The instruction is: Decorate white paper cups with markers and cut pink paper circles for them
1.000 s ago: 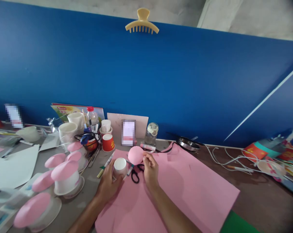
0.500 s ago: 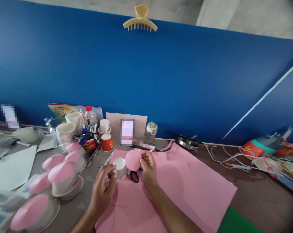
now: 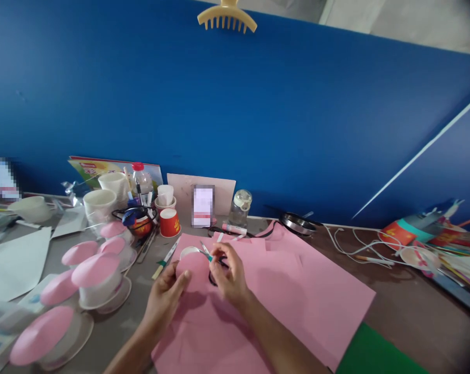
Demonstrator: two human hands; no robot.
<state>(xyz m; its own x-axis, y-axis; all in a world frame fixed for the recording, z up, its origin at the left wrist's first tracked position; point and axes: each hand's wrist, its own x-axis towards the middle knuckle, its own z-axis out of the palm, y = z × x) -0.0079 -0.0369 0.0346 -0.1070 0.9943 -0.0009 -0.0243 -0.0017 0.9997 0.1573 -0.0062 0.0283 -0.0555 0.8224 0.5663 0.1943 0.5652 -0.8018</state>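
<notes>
In my left hand [image 3: 171, 284] is a pink paper circle [image 3: 191, 271], pinched at its left edge. My right hand [image 3: 229, 272] is closed on a pair of scissors [image 3: 206, 253], the blades angled up and left near the circle and a black handle loop below the fingers. Just behind the circle, a white paper cup [image 3: 189, 251] shows only its rim. Under both hands lies a large pink sheet [image 3: 297, 296]. A craft knife [image 3: 168, 258] rests to the left of the cup.
At left stand several white cups topped with pink domes [image 3: 96, 270]. A red paper cup [image 3: 169, 222], a phone [image 3: 202, 206], a glass jar [image 3: 241, 208] and a glue stick [image 3: 235, 229] line the back. White cables [image 3: 355, 244] and a tape roll [image 3: 297, 223] lie right.
The pink circle has passed from my right hand to my left and moved left, now covering most of the white cup. My right hand has taken hold of the scissors. The view has tilted down slightly.
</notes>
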